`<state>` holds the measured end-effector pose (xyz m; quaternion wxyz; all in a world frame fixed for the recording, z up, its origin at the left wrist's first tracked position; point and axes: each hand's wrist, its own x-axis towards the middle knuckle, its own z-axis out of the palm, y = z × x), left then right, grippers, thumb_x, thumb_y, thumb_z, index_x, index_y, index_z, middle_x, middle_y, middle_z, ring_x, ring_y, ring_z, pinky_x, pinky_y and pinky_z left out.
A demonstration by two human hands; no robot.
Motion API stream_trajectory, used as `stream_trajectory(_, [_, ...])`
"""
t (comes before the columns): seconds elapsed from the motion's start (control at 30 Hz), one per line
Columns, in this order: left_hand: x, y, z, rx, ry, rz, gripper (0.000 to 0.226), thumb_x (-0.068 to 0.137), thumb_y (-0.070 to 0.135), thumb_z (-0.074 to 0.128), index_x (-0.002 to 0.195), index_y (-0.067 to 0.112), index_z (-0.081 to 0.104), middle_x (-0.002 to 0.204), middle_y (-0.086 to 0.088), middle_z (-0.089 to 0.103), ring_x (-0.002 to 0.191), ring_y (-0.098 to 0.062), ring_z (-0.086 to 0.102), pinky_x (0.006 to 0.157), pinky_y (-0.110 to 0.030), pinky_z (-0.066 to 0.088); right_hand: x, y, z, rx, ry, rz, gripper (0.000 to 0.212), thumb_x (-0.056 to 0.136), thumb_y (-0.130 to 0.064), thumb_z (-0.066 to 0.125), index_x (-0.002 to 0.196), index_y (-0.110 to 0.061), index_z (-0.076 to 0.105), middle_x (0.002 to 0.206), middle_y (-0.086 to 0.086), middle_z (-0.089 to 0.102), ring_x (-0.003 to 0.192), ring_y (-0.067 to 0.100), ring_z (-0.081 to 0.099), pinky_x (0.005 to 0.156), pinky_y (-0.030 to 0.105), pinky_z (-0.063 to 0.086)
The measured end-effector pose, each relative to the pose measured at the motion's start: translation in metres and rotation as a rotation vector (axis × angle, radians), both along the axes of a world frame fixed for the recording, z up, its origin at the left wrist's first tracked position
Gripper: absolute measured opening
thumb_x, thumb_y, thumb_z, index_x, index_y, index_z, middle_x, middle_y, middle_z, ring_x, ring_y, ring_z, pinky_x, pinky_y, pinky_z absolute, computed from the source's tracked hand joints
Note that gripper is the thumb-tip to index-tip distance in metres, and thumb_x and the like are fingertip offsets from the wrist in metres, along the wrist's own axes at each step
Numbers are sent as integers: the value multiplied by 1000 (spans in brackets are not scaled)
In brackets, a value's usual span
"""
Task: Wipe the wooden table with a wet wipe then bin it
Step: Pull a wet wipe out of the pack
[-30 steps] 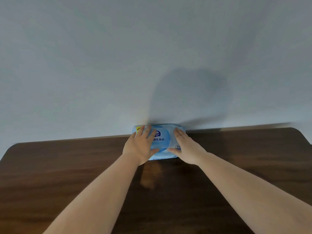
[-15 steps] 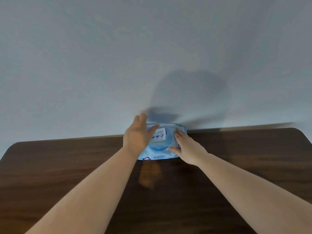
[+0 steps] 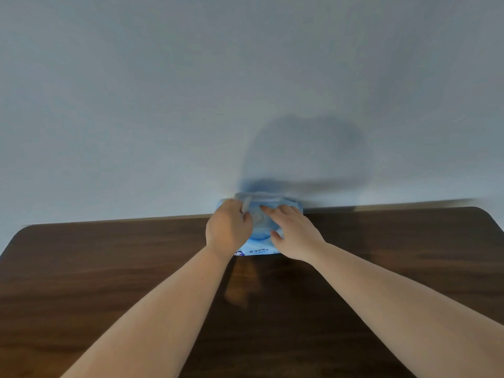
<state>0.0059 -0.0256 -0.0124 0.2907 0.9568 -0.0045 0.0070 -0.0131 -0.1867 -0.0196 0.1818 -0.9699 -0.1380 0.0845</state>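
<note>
A light blue wet wipe pack (image 3: 258, 250) lies at the far edge of the dark wooden table (image 3: 109, 274), against the wall. My left hand (image 3: 228, 227) grips the pack's lid flap (image 3: 263, 197) and holds it lifted at the pack's far side. My right hand (image 3: 295, 232) rests on the pack's right half, with its fingertips at the round opening and its thumb pressed on the front. Whether a wipe is pinched there is too blurred to tell. Both hands cover most of the pack's top.
A plain pale wall (image 3: 163, 105) rises straight behind the table's far edge, with my head's shadow on it. The table's rounded corners (image 3: 482, 214) show at the far left and far right. No bin is in view.
The lid flap has gone from shut to lifted by my left hand. My right hand's fingers have moved inward toward the opening. The pack has stayed in place.
</note>
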Motion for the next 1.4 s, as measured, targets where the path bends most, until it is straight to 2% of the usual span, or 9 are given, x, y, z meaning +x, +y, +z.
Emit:
stream_trajectory(0.1, [6,14,1,-110,50,49,23,89,16,53,67,9,52,74,-3,50,74,-26,48,62,-28,32,8,7,-1,28,-17,-73,34,96,-24,47,129,-17,52,122,6,54,117,23,46,89,33,41])
stream_trajectory(0.2, [5,27,2,-89,99,55,31,90,22,54,61,20,42,79,0,48,78,-23,45,66,-28,33,18,17,-3,16,7,-77,26,96,-29,49,116,-17,61,112,6,57,112,25,48,86,35,42])
stream_trajectory(0.6, [2,39,0,58,158,96,38,91,28,53,58,21,37,69,4,43,77,-24,46,62,-29,34,23,38,-15,56,-67,-97,16,95,-22,51,82,-15,49,89,5,60,92,28,54,66,32,36])
stream_trajectory(0.8, [-2,41,5,46,162,101,26,93,29,50,75,11,54,78,-3,54,79,-26,52,65,-30,39,19,29,-1,286,-43,-213,10,93,-16,53,84,-12,53,87,0,50,75,17,45,66,27,32])
stream_trajectory(0.93, [-4,36,15,28,192,129,22,91,27,49,74,12,50,71,-1,49,74,-26,49,65,-31,39,12,20,17,474,77,-388,11,95,-17,52,84,-16,51,82,1,58,78,18,56,68,30,44])
stream_trajectory(1.03, [-6,32,25,-21,235,119,9,92,31,53,92,22,52,82,6,55,80,-22,55,71,-30,43,7,13,31,650,92,-560,16,95,-14,51,79,-17,48,87,9,64,79,17,65,61,28,45])
stream_trajectory(1.1, [-9,29,32,-65,257,98,20,91,31,56,110,27,51,91,8,59,85,-21,61,77,-33,49,5,9,43,750,67,-651,14,94,-13,49,81,-13,48,89,16,67,71,12,66,61,30,46])
stream_trajectory(1.27, [-18,25,44,-220,158,-7,56,86,27,67,137,25,42,114,1,56,103,-19,56,85,-45,54,-4,5,65,814,63,-671,19,87,-12,61,73,-21,53,86,13,64,89,32,65,86,50,53])
stream_trajectory(1.4, [-26,24,58,-273,84,-51,57,85,29,69,137,23,45,128,0,54,109,-15,55,92,-31,47,-12,9,78,821,70,-642,16,83,-8,61,77,-22,58,86,3,65,89,26,65,87,47,53])
